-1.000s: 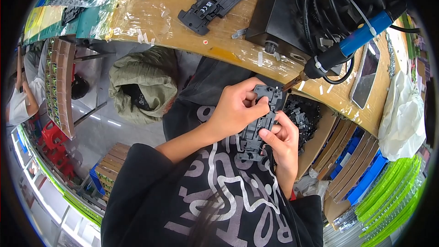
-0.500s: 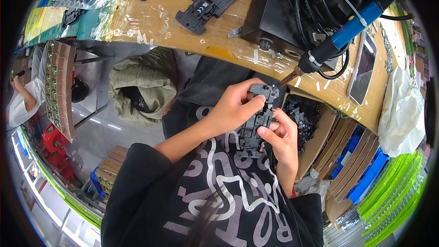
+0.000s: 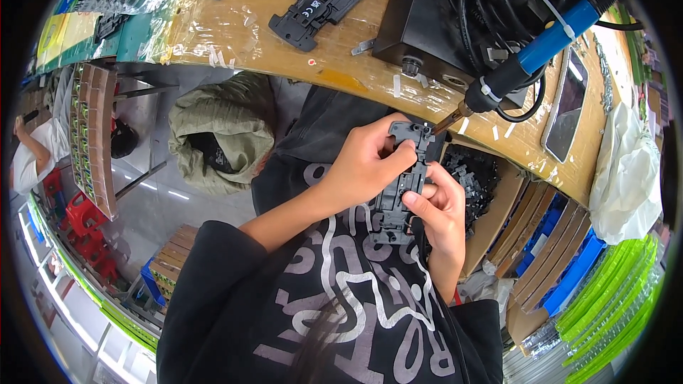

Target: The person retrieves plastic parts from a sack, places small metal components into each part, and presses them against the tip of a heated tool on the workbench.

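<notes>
Between my two hands is a black plastic toy-car chassis [image 3: 393,203], long and narrow, held over my lap with its upper end near the table edge. My left hand [image 3: 370,160] grips its upper part, thumb across the face. My right hand [image 3: 440,206] is closed on its right side, thumb on the face and fingers behind. The metal tip of a blue and black soldering iron [image 3: 526,60] is at the chassis's upper right corner; whether they touch I cannot tell. The iron is strapped with cable ties, its tip pointing down and left.
A black box-shaped unit [image 3: 420,21] with coiled cable stands on the wooden table [image 3: 235,35]. More chassis [image 3: 324,0] lie to its left, a phone [image 3: 565,107] to its right. Below is a cardboard box [image 3: 491,235] of small dark parts. At far left is another person's arm [image 3: 32,146].
Both hands have raised the chassis slightly, bringing its upper corner closer to the iron's tip. The iron stays in place.
</notes>
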The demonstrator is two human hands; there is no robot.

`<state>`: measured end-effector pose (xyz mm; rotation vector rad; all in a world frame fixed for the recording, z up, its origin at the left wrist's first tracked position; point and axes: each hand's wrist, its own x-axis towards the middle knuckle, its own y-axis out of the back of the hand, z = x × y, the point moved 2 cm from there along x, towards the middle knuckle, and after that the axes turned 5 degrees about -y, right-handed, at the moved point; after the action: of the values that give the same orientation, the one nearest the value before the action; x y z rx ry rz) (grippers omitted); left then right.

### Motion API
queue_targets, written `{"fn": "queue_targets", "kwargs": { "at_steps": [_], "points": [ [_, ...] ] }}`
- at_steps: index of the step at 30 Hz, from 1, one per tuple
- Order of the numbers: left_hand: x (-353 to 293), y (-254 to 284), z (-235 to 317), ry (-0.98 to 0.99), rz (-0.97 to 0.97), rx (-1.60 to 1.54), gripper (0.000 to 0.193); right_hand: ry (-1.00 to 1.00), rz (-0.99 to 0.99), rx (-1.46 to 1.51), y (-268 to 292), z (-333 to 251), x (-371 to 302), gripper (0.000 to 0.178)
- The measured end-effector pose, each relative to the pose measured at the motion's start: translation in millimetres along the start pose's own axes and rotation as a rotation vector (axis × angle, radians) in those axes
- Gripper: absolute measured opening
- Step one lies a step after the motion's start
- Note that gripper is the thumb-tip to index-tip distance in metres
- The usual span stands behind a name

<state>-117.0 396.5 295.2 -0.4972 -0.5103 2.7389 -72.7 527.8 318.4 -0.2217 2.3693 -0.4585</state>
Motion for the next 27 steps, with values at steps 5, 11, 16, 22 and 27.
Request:
{"fn": "queue_targets", "kwargs": {
  "at_steps": [5, 11, 16, 22, 27],
  "points": [
    [0.5, -0.6, 0.5, 0.000, 0.002, -0.006, 0.015, 0.006, 0.004, -0.003, -0.5, -0.3, 0.6, 0.019],
    [-2.6, 3.1, -4.9, 0.016, -0.013, 0.004, 0.014, -0.006, -0.015, 0.000, 1.1, 5.9, 2.1, 0.019],
    [-5.0, 3.0, -9.0, -0.021, -0.048, 0.060, 0.015, 0.006, -0.023, -0.003, 0.0, 7.3, -2.5, 0.018],
    [-6.0, -0.8, -2.8, -0.009, -0.043, 0.049, 0.014, 0.005, -0.029, -0.022, 2.9, 2.9, -3.7, 0.020],
    [-9.4, 7.3, 1.8, -0.084, 0.006, 0.210, 0.015, -0.028, -0.063, -0.015, 1.3, 1.2, -2.9, 0.021]
  ]
}}
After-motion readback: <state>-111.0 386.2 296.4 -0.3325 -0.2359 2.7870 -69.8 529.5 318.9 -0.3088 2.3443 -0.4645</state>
